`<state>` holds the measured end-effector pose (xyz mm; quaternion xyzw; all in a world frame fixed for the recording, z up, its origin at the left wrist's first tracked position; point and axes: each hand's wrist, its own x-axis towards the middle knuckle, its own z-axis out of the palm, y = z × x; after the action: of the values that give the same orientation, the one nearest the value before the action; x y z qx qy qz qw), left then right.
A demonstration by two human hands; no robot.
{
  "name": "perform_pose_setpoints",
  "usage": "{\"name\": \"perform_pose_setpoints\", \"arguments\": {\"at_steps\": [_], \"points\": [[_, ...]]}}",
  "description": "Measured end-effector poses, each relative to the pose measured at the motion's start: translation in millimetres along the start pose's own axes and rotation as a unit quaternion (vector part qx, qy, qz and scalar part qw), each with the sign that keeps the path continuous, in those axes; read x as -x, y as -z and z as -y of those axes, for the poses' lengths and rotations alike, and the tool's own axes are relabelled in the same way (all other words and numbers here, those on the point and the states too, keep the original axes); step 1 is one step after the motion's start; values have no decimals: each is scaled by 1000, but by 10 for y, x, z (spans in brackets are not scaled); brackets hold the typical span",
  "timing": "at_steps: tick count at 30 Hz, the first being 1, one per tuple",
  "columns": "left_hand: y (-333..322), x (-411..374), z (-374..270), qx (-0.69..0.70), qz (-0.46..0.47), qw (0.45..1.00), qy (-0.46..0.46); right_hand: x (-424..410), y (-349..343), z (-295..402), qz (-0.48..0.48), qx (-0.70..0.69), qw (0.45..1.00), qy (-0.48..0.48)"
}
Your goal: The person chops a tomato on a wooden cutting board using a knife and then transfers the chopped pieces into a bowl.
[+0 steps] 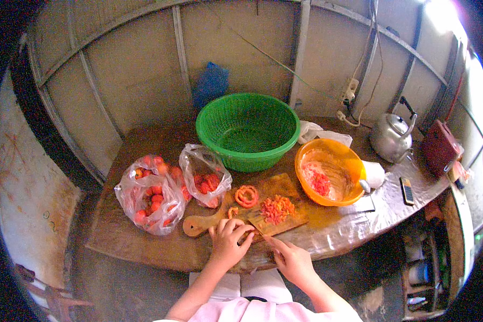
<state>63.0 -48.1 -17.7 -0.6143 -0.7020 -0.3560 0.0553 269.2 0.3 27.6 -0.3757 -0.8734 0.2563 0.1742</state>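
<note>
My right hand (292, 257) grips a knife (259, 230) over the near edge of a wooden cutting board (283, 183). My left hand (231, 240) is bent beside the blade, its fingertips on a small reddish piece at the board's near edge, mostly hidden by the fingers. A heap of diced red-orange pieces (277, 209), seemingly tomato, lies on the board. Behind my left hand are stacked red rings (246, 196) and a small curled slice (233, 212). An orange plastic bowl (330, 173) behind the board on the right holds more chopped red pieces (321, 184).
Clear plastic bags of red produce (151, 197) (205, 181) stand left on the wooden table (129, 249). A green plastic basket (247, 129) is behind the board. A metal kettle (390, 139), a phone (406, 190) and a dark red box (440, 149) are at right, near a wall-side power strip (350, 89).
</note>
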Motion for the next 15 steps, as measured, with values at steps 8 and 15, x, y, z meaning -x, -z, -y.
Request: {"name": "perform_pose_setpoints", "arguments": {"at_steps": [8,15], "points": [[32,10,2,7,4,1000,7,-34,-5,-27,-16,-17,999,-33],[39,5,-4,12,6,1000,11,43,38,10,0,-1,1000,3]]}}
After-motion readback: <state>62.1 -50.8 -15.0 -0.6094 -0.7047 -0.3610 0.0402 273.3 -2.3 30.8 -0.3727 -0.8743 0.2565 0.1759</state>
